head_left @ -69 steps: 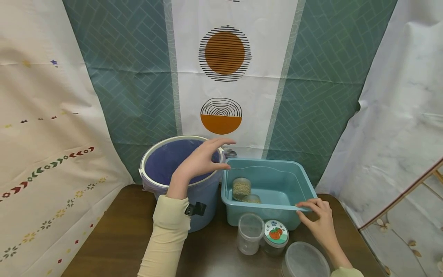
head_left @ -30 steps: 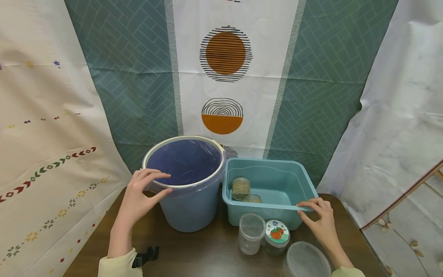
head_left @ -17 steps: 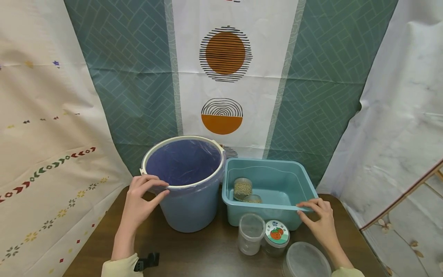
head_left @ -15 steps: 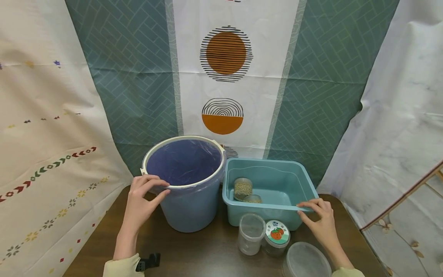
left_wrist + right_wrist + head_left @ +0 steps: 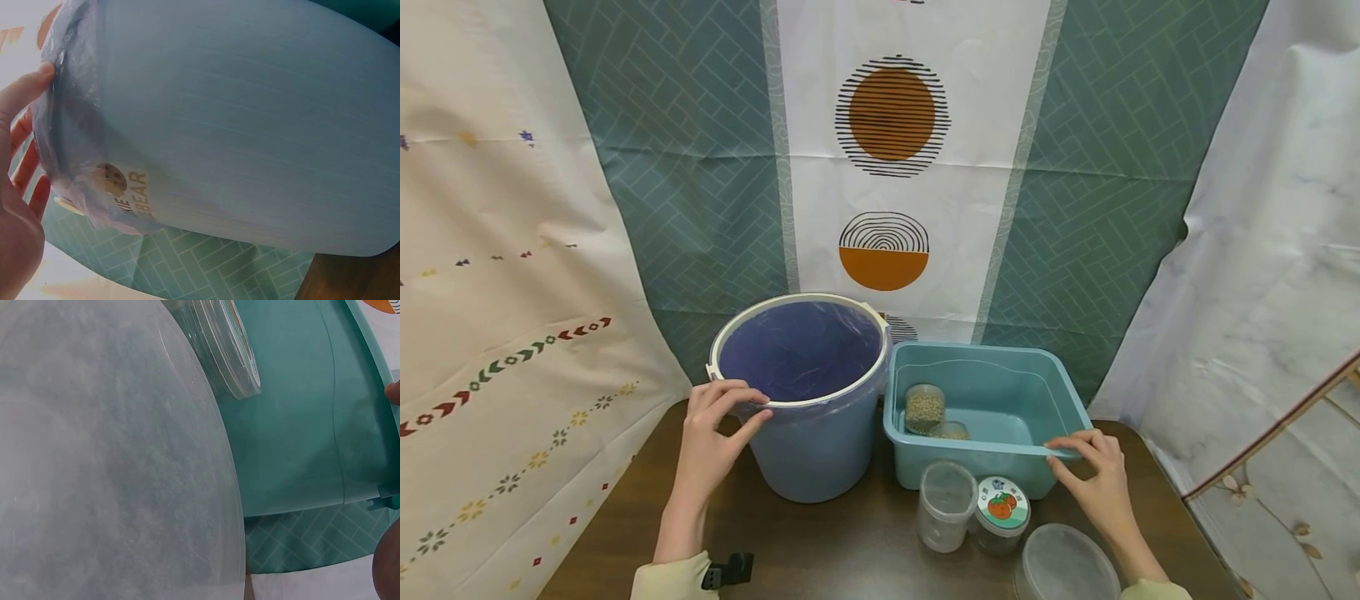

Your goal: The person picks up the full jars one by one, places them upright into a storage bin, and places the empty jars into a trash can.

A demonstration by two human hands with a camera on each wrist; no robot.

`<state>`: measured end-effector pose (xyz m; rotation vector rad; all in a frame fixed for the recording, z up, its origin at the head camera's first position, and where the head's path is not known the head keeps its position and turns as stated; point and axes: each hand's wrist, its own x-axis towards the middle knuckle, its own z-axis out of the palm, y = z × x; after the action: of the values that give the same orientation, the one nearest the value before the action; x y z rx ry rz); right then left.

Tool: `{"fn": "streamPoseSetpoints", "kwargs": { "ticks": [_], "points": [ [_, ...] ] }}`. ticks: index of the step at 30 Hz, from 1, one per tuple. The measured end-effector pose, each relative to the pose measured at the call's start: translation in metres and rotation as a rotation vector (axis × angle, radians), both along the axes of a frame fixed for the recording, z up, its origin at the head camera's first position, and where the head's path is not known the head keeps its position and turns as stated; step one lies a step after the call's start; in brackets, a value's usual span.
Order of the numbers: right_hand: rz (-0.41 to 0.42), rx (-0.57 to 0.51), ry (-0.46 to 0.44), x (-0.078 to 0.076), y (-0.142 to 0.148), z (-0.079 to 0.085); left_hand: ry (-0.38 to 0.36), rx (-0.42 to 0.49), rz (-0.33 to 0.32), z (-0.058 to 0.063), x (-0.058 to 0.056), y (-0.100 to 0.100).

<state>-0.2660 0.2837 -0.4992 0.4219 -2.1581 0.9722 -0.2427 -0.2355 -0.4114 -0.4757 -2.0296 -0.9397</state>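
My left hand (image 5: pixel 709 446) pinches the near left rim of a round blue trash can (image 5: pixel 812 458) with a pale ring and a thin purple liner (image 5: pixel 75 119). In the left wrist view the thumb lies on the lined outer side, the other fingers round the edge. With thumb and fingertips my right hand (image 5: pixel 1101 483) grips the front rim of a teal plastic tub (image 5: pixel 970 450), near its right corner. Inside the tub, at the left, lie a jar of pale grains (image 5: pixel 924 408) and a second, lower jar (image 5: pixel 951 431). Only fingertips show in the right wrist view.
Before the tub stand an empty clear jar (image 5: pixel 946 504), a jar with a fruit-printed lid (image 5: pixel 1002 504) and a wide jar with a frosted lid (image 5: pixel 1067 562). The lid fills much of the right wrist view. Patterned cloths hang behind the brown table (image 5: pixel 820 542).
My left hand has moved left and down from above the trash can's right side, and its spread fingers have closed on the near left rim. The right hand has stayed on the tub.
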Motion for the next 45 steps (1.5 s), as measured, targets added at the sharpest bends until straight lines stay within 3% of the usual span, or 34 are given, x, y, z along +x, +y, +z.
{"fn": "streamPoseSetpoints", "kwargs": {
  "ticks": [8, 14, 26, 31, 37, 45],
  "points": [
    [0.007, 0.008, -0.002, 0.001, 0.002, 0.001, 0.027, -0.003, 0.003, 0.002, 0.001, 0.004],
    [0.010, 0.076, -0.043, 0.007, 0.003, 0.012, 0.030, -0.003, 0.003, 0.004, 0.001, 0.004],
    [0.064, 0.207, -0.109, 0.050, -0.002, 0.029, 0.042, 0.008, 0.006, 0.002, 0.002, 0.004],
    [0.060, 0.289, -0.095, 0.068, -0.003, 0.022, 0.035, 0.013, 0.011, 0.001, 0.002, 0.005],
    [0.051, 0.395, -0.109, 0.078, -0.006, 0.005, 0.040, 0.024, 0.023, -0.001, 0.004, 0.005],
    [0.033, 0.531, -0.213, 0.088, -0.003, -0.015, 0.006, 0.038, 0.025, -0.003, 0.003, 0.005]
  ]
}}
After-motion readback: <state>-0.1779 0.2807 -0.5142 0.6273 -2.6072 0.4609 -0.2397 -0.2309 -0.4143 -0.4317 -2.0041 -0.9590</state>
